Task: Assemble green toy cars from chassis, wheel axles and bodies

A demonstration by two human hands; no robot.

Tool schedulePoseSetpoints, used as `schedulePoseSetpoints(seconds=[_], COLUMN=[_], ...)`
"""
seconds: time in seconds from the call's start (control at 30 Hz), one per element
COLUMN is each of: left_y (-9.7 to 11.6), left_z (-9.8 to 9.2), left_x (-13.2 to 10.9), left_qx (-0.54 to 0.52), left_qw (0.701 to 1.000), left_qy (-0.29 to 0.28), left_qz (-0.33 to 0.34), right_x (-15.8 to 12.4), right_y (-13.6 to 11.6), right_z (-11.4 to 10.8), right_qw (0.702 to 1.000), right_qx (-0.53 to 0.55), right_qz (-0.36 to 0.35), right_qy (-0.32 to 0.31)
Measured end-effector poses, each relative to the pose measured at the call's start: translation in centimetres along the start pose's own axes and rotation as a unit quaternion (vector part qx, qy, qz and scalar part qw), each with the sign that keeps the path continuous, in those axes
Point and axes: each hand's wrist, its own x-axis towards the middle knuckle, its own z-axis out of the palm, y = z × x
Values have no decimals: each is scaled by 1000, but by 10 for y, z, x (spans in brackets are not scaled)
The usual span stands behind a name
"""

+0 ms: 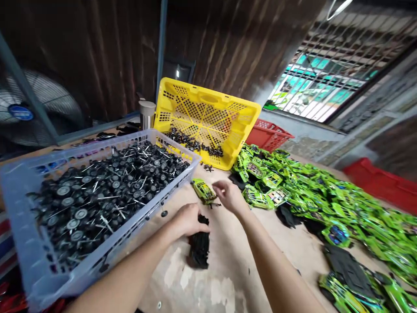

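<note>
My left hand is closed around the far end of a black plastic toy car base, which lies lengthwise on the table. To its right, my right hand hovers with its fingers curled into a pinch; whatever they may hold is hidden. Just left of those fingertips sits a green toy car body. A small black part lies beside that body, below my right fingertips. One loose black wheel rests on the table near my left hand.
On the left stands a translucent crate full of wheels on metal axles. A tilted yellow crate behind holds small black parts. Green car bodies are heaped on the right, with red crates beyond. A steel tumbler stands behind.
</note>
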Motion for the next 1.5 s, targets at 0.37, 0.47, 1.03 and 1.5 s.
schedulePoseSetpoints(seconds=[0.37,0.47,1.03,1.5], left_y=[-8,-6,4,18], left_z=[10,8,3,35], left_x=[17,19,7,-15], left_qx=[-298,-390,-525,-516], left_qw=[951,919,850,834], left_qy=[-34,-1,-27,-81], left_qz=[-77,-59,-44,178], right_x=[124,99,-158,-104], right_y=[30,39,15,-40], right_z=[57,45,-13,24], right_qw=[992,991,949,600], right_qx=[-82,-59,251,699], right_qz=[88,112,177,256], right_qy=[24,47,-68,293])
